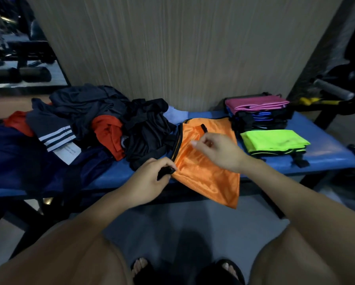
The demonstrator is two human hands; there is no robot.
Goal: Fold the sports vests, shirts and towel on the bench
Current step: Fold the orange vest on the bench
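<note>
On the bench: blue padded bench (324, 140) against a striped beige wall panel (172, 48); clothes cover most of its top.
Orange vest: orange vest (205, 167) with black trim lies mid-bench, partly folded; its near corner hangs past the front edge.
Left hand: left hand (150, 179) at the vest's left edge, thumb and fingers pinching a black strap or trim piece there.
Right hand: right hand (220, 151) over the vest's upper part, fingers bent; thumb and forefinger look pinched together, but I cannot tell whether any cloth is between them.
Unfolded heap: dark clothes (94, 112) piled left of the vest, touching its left edge; a red shirt (108, 134) and a striped sleeve (57, 136) show in the pile, with a white paper tag (67, 153) below the sleeve.
Navy cloth: navy cloth (14, 157) spread at far left, draping over the front edge.
Folded stack: folded stack (257, 114) at right rear, pink piece on top, blue and black below.
Green vest: green vest (275, 142) folded, just in front of the stack, close beside the orange vest.
Surroundings: gym equipment (333, 89) with a yellow part beyond the bench's right end; mirror (18, 48) at upper left.
Floor: sandalled feet (185, 268) on grey floor below.
</note>
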